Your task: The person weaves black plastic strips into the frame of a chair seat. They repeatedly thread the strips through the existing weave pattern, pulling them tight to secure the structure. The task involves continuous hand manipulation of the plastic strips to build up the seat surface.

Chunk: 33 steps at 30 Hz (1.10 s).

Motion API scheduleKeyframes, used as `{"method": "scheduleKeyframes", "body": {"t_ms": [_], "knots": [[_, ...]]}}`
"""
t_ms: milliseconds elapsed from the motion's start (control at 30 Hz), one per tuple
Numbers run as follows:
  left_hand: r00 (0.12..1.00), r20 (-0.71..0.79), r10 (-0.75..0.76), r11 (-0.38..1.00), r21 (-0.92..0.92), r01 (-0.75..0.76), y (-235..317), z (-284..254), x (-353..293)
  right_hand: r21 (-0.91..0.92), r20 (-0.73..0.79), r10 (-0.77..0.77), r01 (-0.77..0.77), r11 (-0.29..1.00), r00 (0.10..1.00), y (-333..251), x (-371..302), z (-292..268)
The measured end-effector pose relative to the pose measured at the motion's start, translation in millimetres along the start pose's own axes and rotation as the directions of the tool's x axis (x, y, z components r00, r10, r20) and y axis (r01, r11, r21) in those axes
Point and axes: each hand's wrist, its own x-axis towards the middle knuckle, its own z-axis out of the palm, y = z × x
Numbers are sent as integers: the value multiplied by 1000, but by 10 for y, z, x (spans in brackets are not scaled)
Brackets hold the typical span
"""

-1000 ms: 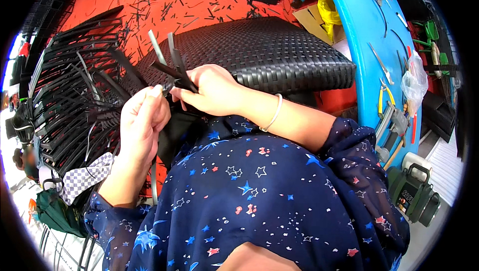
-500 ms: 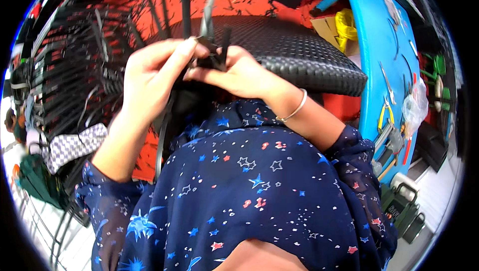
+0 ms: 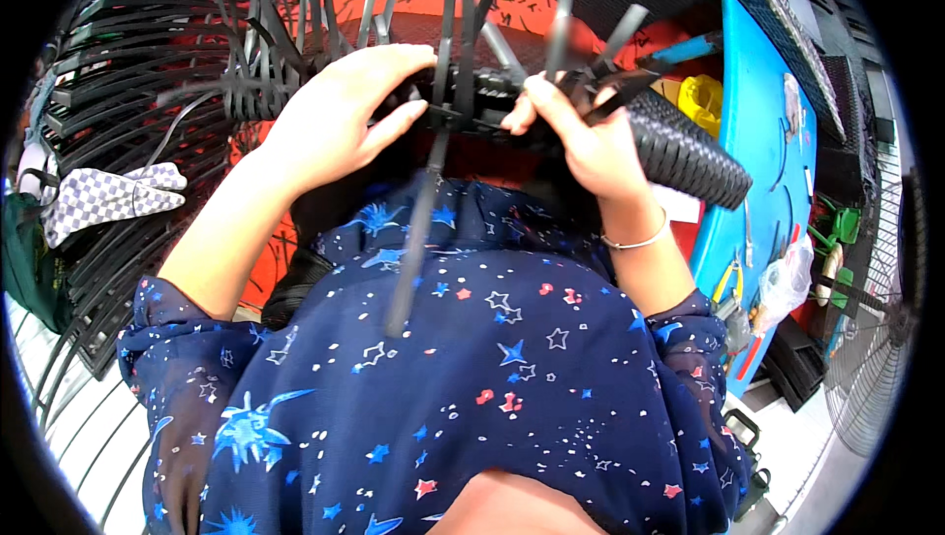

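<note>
In front of me lies a black woven panel (image 3: 694, 151), tilted, its braided edge running toward the right. Long flat black strips stand up from it, and one loose strip (image 3: 418, 240) hangs down over my blouse, blurred at its end. My left hand (image 3: 345, 117) bends over the near edge of the panel, thumb apart on the near side, fingertips partly hidden. Further right, my right hand (image 3: 586, 136) is closed at the panel edge around black strips (image 3: 615, 87); its fingers partly cover what they grip.
At the left fan out many long black strips (image 3: 128, 72), beside a checkered cloth (image 3: 108, 202). A red surface (image 3: 413, 3) carries strip scraps. On the right are a blue board (image 3: 758, 131), a yellow bag (image 3: 701, 100), yellow-handled pliers (image 3: 728, 284), a clear plastic bag (image 3: 785, 284) and a fan (image 3: 871, 358).
My hands have moved apart from their close grip on the strips: the right hand went right along the edge. The panel has turned, and more upright strips show between my hands.
</note>
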Motion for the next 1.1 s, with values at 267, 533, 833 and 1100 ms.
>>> {"method": "scheduleKeyframes", "body": {"t_ms": [267,533,833,1100], "knots": [[986,-153,66,992,119,-48,294,154,328,-21,-95,50,-52,998,994,-186,86,-430],[866,-499,40,987,-116,-112,322,69,205,28,-64,73,-71,997,995,-76,122,-242],[966,-109,-232,967,-133,218,570,123,326,41,-40,39,-38,998,998,-33,105,-149],[944,-307,-117,965,-261,34,488,169,232,-48,-59,11,-14,999,998,-99,134,11]]}}
